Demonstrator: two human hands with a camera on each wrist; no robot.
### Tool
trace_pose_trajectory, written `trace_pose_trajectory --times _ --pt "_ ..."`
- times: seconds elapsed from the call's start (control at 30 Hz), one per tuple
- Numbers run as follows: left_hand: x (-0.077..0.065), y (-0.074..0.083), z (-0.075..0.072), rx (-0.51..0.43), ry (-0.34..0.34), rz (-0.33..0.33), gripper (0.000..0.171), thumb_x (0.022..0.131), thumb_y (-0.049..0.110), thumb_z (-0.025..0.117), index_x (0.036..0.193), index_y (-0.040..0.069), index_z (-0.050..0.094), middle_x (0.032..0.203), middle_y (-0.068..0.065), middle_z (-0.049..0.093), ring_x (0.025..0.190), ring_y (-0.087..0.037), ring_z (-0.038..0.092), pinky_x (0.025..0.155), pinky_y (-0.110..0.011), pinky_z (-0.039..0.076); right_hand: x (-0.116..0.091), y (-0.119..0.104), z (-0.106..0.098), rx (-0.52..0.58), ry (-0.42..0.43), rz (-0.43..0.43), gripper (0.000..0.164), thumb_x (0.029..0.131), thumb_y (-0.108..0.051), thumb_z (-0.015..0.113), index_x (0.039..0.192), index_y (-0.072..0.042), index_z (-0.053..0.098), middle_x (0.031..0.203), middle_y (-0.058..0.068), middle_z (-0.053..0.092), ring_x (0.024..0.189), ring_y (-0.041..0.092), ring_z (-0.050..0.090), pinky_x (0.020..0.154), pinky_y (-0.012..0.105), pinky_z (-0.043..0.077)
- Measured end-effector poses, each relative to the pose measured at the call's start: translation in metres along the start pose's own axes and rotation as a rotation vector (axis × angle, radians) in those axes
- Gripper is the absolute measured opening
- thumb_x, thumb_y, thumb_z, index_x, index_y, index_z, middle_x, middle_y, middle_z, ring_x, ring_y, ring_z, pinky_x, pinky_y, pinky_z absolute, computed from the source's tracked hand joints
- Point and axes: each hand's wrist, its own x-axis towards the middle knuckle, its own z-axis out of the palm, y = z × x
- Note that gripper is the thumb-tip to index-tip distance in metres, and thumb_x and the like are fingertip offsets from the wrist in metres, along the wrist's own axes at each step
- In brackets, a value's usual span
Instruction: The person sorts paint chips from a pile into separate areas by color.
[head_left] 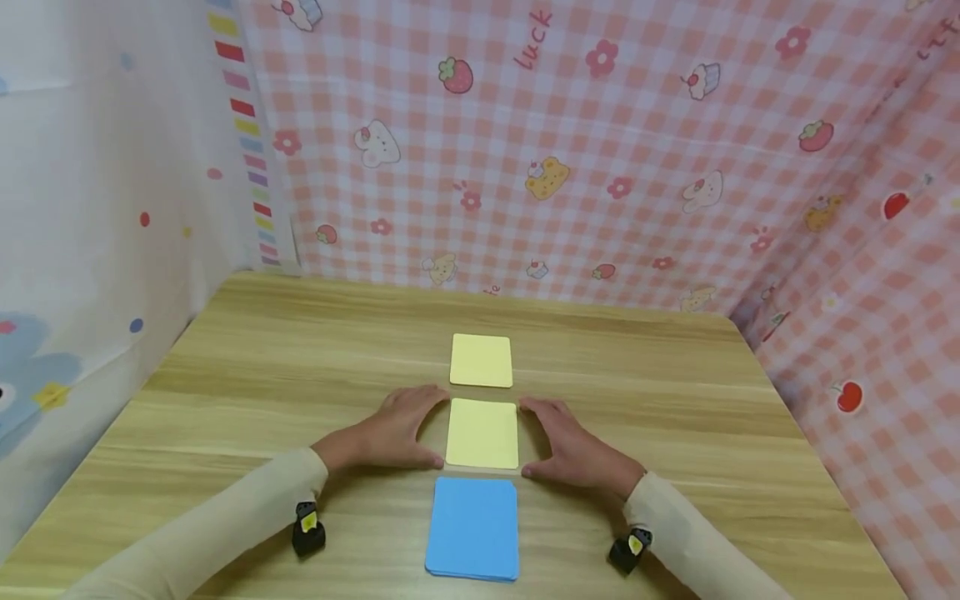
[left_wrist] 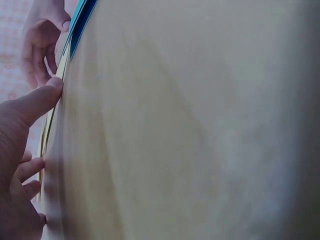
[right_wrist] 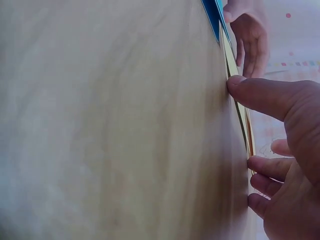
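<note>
Three paper squares lie in a row down the wooden table (head_left: 247,375): a yellow one (head_left: 481,361) farthest, a second yellow one (head_left: 482,433) in the middle, and a blue stack (head_left: 472,527) nearest me. My left hand (head_left: 429,427) rests on the table against the middle square's left side. My right hand (head_left: 534,437) mirrors it on the right side. Both thumbs and forefingers touch the square's edges. In the left wrist view my thumb tip (left_wrist: 50,92) meets the paper edge, and in the right wrist view my thumb (right_wrist: 240,87) does the same.
Pink checked cloth (head_left: 600,150) hangs behind and to the right of the table. A white patterned sheet (head_left: 90,208) closes the left side. Bare wood (head_left: 675,375) lies on both sides of the paper row.
</note>
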Motion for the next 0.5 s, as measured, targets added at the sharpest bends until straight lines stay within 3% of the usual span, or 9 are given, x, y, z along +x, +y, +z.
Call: trace_pose_trajectory --times 0.5 --pt "0.0003 -0.0014 0.0071 -0.018 0.058 0.013 0.086 0.081 0.042 0.082 0.150 0.005 0.044 0.151 -0.014 0.047 0.145 -0.036 0.034 0.115 -0.063 0.017 0.0013 -0.0071 0.0014 -0.008 0.004 0.065 0.091 0.083 -0.023 0.086 0.154 -0.002 0.034 0.152 0.015 0.043 0.139 0.034 0.034 0.111 0.052 0.037"
